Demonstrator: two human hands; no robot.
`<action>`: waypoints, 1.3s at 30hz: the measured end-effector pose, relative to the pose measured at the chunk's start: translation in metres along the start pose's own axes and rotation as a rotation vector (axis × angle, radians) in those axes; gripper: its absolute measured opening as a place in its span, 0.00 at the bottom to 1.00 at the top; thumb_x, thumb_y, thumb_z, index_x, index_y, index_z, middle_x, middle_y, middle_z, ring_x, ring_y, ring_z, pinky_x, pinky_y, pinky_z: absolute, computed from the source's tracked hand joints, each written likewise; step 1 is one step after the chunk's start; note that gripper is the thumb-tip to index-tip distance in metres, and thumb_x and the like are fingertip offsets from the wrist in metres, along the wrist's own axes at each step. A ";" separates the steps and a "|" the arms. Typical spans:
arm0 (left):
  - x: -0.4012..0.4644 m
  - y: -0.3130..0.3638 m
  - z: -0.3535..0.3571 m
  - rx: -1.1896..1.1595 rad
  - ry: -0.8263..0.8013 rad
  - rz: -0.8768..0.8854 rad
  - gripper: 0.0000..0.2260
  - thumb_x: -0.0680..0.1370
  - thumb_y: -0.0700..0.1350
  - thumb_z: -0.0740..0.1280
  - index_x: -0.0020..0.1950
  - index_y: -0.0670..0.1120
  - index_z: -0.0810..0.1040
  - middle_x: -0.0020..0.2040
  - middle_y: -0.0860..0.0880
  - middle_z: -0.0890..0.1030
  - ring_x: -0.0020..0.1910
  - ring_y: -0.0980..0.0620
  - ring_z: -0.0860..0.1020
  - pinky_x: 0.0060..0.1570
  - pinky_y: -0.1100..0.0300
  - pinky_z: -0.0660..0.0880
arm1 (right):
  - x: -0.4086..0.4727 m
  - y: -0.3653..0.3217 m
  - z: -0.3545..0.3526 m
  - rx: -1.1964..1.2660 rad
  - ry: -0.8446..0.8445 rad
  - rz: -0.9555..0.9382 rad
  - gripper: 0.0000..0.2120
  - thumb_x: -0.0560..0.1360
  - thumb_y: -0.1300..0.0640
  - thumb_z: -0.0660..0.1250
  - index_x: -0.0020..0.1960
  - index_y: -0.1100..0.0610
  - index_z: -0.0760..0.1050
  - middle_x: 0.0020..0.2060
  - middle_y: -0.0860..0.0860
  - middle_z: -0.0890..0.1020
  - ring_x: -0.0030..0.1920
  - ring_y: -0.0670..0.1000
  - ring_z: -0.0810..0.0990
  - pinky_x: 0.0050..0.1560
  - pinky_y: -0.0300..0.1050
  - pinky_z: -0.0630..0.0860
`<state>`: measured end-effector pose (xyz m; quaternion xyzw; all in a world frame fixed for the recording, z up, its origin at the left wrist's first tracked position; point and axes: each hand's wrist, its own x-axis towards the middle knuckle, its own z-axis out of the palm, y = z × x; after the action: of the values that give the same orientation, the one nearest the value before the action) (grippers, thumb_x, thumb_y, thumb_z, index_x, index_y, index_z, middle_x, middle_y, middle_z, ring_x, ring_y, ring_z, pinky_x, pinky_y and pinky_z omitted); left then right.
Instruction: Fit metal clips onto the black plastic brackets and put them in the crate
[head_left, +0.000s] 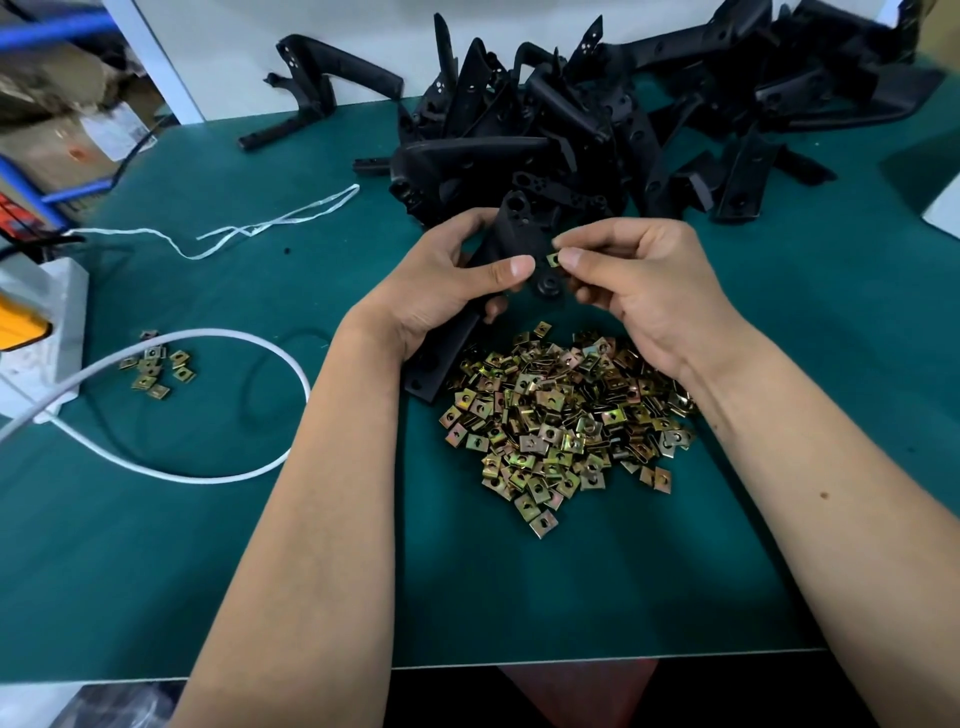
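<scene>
My left hand (447, 291) grips a long black plastic bracket (511, 228) above the green table, fingers and thumb curled round its middle; the bracket's lower end (431, 379) sticks out below my palm. My right hand (644, 291) pinches a small brass-coloured metal clip (553, 259) between thumb and forefinger, right against the bracket's edge. A large heap of loose metal clips (561, 415) lies on the mat just below both hands. No crate is in view.
A big pile of black brackets (597, 119) fills the back of the table. A few clips (156, 369) lie at the left beside a white cable (208, 338) and a white power strip (47, 322). White string (275, 223) lies behind them.
</scene>
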<state>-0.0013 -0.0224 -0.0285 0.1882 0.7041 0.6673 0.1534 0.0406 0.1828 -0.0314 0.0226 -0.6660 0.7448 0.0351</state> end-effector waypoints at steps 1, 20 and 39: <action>0.000 0.000 0.000 0.003 0.004 -0.002 0.23 0.73 0.47 0.75 0.66 0.46 0.75 0.41 0.51 0.83 0.32 0.52 0.75 0.34 0.59 0.77 | 0.000 0.000 0.001 -0.006 0.001 -0.005 0.07 0.75 0.68 0.73 0.48 0.58 0.85 0.38 0.53 0.86 0.38 0.47 0.82 0.38 0.38 0.77; 0.003 -0.002 0.001 0.155 0.139 0.040 0.20 0.74 0.43 0.78 0.63 0.44 0.78 0.43 0.51 0.84 0.31 0.49 0.76 0.31 0.57 0.77 | 0.000 0.006 0.004 -0.297 0.022 -0.111 0.10 0.76 0.60 0.74 0.56 0.54 0.79 0.38 0.48 0.87 0.39 0.44 0.82 0.41 0.36 0.76; -0.001 -0.004 -0.011 -0.132 0.092 -0.066 0.17 0.77 0.49 0.72 0.64 0.47 0.79 0.41 0.44 0.81 0.32 0.47 0.75 0.35 0.57 0.74 | -0.002 0.003 -0.002 -0.863 -0.146 -0.198 0.03 0.78 0.58 0.73 0.49 0.53 0.80 0.43 0.46 0.84 0.42 0.44 0.81 0.47 0.39 0.77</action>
<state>-0.0060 -0.0330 -0.0316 0.1234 0.6707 0.7149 0.1546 0.0428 0.1846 -0.0346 0.1222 -0.9111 0.3883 0.0652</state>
